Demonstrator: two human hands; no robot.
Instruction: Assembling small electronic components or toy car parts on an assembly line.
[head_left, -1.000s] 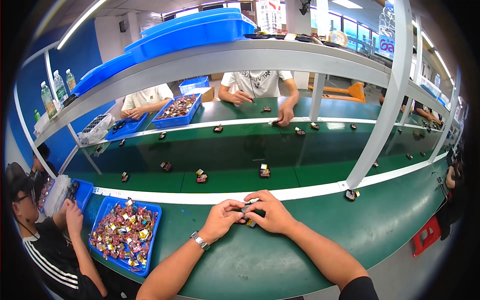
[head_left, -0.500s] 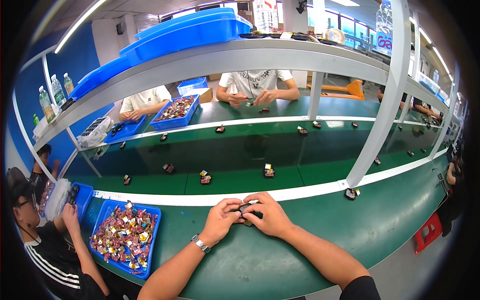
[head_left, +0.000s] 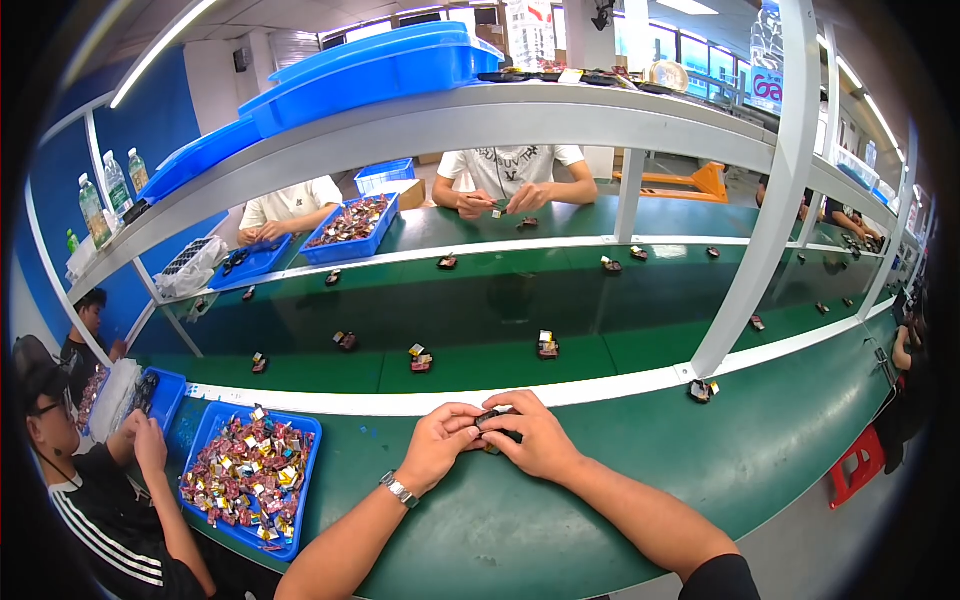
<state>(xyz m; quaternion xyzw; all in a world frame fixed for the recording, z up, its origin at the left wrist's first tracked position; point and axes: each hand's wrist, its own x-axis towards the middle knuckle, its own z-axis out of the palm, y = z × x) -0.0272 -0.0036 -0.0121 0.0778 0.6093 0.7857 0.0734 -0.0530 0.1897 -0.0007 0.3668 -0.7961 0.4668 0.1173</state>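
Both my hands are close together over the green table (head_left: 620,470), fingers closed round a small black plastic part (head_left: 498,421). My left hand (head_left: 440,446) pinches it from the left. My right hand (head_left: 538,436) grips it from the right, with the fingers curled over its top. Some of the part is hidden under my fingertips, and a small yellowish bit shows below it. To the left of my left arm stands a blue tray (head_left: 314,450) heaped with small reddish, white and yellow electronic pieces (head_left: 245,475).
Beyond a white rail (head_left: 600,391), a green conveyor belt (head_left: 620,345) carries several small black-and-red assemblies (head_left: 548,346). Another assembly (head_left: 702,391) lies on my table near a white post (head_left: 760,210). Co-workers sit at left (head_left: 110,530) and across (head_left: 515,180). An overhead shelf (head_left: 560,105) holds blue bins (head_left: 370,70).
The assemblies on the belt have shifted slightly to the right. My fingers have moved on the black part, and more of it shows. The left co-worker's hands have moved a little.
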